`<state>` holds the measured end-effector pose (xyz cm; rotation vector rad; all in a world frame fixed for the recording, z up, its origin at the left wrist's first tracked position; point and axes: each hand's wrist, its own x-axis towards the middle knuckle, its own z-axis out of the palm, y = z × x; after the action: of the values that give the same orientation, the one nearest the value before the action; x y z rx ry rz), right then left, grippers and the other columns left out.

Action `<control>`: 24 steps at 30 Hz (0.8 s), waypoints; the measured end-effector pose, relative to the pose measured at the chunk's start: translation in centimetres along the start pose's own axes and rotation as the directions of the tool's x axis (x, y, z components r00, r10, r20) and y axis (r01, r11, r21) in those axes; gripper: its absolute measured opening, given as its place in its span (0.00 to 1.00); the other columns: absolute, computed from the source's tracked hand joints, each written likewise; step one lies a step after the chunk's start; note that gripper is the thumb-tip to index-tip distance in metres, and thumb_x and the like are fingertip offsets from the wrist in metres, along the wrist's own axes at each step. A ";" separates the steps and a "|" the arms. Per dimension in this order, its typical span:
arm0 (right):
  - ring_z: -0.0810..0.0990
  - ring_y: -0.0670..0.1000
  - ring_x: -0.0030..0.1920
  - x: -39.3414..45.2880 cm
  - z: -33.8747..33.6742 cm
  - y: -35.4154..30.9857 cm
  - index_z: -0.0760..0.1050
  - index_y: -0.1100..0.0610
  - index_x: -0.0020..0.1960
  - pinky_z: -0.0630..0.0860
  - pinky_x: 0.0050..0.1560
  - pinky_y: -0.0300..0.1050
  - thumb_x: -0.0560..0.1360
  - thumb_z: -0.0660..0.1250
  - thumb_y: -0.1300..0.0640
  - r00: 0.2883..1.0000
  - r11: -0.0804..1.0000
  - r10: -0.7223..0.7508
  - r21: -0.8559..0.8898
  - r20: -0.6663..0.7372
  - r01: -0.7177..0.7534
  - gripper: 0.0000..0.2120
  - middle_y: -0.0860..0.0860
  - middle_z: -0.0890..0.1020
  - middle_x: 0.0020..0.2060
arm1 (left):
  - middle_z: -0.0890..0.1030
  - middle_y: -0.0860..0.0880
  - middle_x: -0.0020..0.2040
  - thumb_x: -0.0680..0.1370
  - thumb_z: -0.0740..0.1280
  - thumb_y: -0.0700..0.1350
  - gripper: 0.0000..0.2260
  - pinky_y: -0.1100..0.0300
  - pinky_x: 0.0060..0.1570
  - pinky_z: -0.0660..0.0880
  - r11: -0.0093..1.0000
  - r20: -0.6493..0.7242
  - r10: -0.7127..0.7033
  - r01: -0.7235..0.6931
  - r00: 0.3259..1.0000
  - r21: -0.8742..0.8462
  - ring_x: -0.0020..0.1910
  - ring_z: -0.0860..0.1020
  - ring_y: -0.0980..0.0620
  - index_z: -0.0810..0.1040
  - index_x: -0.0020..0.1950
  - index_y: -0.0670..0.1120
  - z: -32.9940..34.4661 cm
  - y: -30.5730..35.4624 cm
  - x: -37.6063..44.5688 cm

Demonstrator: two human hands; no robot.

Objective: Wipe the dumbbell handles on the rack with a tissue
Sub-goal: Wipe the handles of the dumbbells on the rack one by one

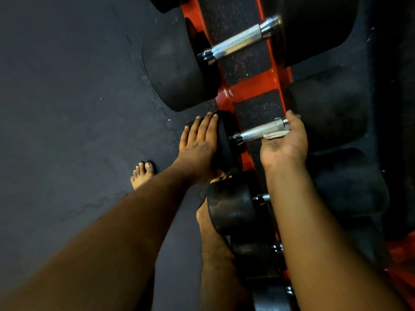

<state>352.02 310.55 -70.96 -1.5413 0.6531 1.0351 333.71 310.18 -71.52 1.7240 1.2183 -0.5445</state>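
White tissue (276, 134) under knurled handle (261, 130), right hand (285, 144) cupping.

— What carries the weights in front of you?
— An orange rack (253, 85) on the dark floor (67, 108).
— What lies on it?
— Black dumbbells (238, 41), side by side across its rails.

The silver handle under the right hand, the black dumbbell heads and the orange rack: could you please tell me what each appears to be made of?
The silver knurled handle looks like chromed steel: bright glints and a fine crosshatch. The black dumbbell head under the left hand appears to be matte rubber, dull and scuffed. The orange rack seems painted metal, glossy with highlights.
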 end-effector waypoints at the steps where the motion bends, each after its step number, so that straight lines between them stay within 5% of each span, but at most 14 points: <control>1: 0.83 0.48 0.41 0.2 0.2 -0.1 0.78 0.57 0.43 0.77 0.56 0.45 0.79 0.67 0.59 1.000 1.000 0.002 -0.013 0.013 -0.001 0.06 0.50 0.83 0.36 | 0.35 0.48 0.82 0.66 0.81 0.58 0.66 0.45 0.79 0.35 1.000 0.002 0.000 0.000 1.000 0.001 0.81 0.34 0.45 0.32 0.81 0.47 0.0 0.0 0.1; 8: 0.83 0.51 0.46 -1.0 0.6 -0.1 0.78 0.57 0.48 0.79 0.55 0.49 0.78 0.68 0.57 0.999 0.998 0.034 -0.053 -0.037 -0.036 0.03 0.52 0.83 0.43 | 0.35 0.49 0.83 0.66 0.81 0.58 0.65 0.44 0.79 0.36 1.000 -0.011 0.002 -0.002 1.000 -0.001 0.81 0.34 0.45 0.32 0.81 0.47 0.2 -0.1 0.0; 11: 0.78 0.46 0.37 -0.5 0.9 0.3 0.75 0.55 0.40 0.76 0.45 0.43 0.79 0.66 0.57 0.998 0.994 0.025 -0.107 -0.053 -0.031 0.09 0.49 0.78 0.35 | 0.36 0.49 0.83 0.65 0.81 0.58 0.66 0.44 0.79 0.37 1.000 -0.014 0.002 -0.002 1.000 0.001 0.81 0.35 0.45 0.32 0.81 0.47 0.3 0.0 0.1; 15: 0.80 0.49 0.43 -0.2 1.2 0.7 0.76 0.56 0.43 0.77 0.58 0.48 0.78 0.68 0.57 0.995 0.997 0.052 -0.055 -0.089 -0.057 0.06 0.51 0.80 0.40 | 0.35 0.48 0.83 0.66 0.81 0.59 0.66 0.44 0.79 0.36 1.000 -0.011 0.003 -0.003 1.000 0.012 0.81 0.35 0.45 0.32 0.81 0.47 0.3 -0.1 0.1; 19: 0.79 0.49 0.39 -0.4 1.2 1.4 0.75 0.57 0.41 0.76 0.54 0.49 0.78 0.68 0.58 0.992 0.997 0.034 -0.063 -0.122 -0.042 0.07 0.51 0.79 0.37 | 0.36 0.48 0.83 0.66 0.81 0.59 0.65 0.44 0.79 0.36 1.000 -0.018 0.007 -0.007 1.000 0.008 0.81 0.35 0.45 0.32 0.81 0.46 0.3 -0.1 0.1; 24: 0.81 0.52 0.44 -0.6 1.4 3.0 0.77 0.56 0.44 0.79 0.49 0.48 0.75 0.72 0.57 0.986 0.961 0.056 -0.260 -0.160 -0.097 0.05 0.52 0.81 0.41 | 0.36 0.48 0.83 0.66 0.81 0.60 0.66 0.45 0.78 0.34 1.000 -0.021 0.012 -0.012 1.000 -0.010 0.81 0.35 0.45 0.32 0.81 0.46 0.3 -0.1 0.0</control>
<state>348.80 311.12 -71.88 -1.8559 0.7042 1.1060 333.64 309.97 -71.75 1.7313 1.2229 -0.5141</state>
